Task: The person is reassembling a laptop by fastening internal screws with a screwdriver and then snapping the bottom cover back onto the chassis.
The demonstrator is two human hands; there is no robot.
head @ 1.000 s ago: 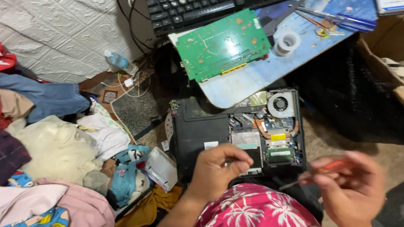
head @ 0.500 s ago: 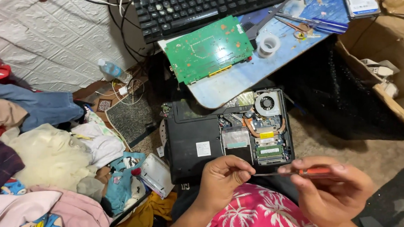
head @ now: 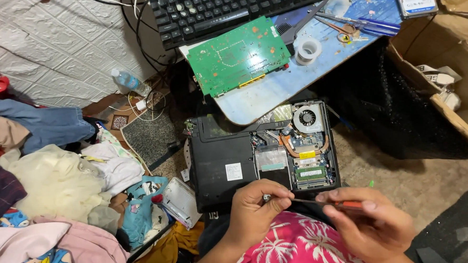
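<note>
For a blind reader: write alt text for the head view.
Two hands, left hand and right hand, hold a thin red-handled screwdriver above an opened black laptop; a green circuit board lies on the blue table.

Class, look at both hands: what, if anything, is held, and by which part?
The right hand grips a screwdriver by its red handle; the left hand pinches its tip end, perhaps with a tiny screw, too small to tell.

Showing two hands, left (head: 254, 211) and right (head: 374, 227). Showing one screwdriver (head: 328, 203), one opened laptop (head: 262, 156) with one cooling fan (head: 307, 118). Lying on the bench (head: 278, 88): one green circuit board (head: 239, 55), one black keyboard (head: 223, 10), one roll of tape (head: 307, 49), one pair of scissors (head: 349, 32). Standing by the wall: one plastic bottle (head: 128, 82). Sitting at the right: one cardboard box (head: 457, 78). Lying at the left: one heap of clothes (head: 47, 181), pieces too tangled for counting.
</note>
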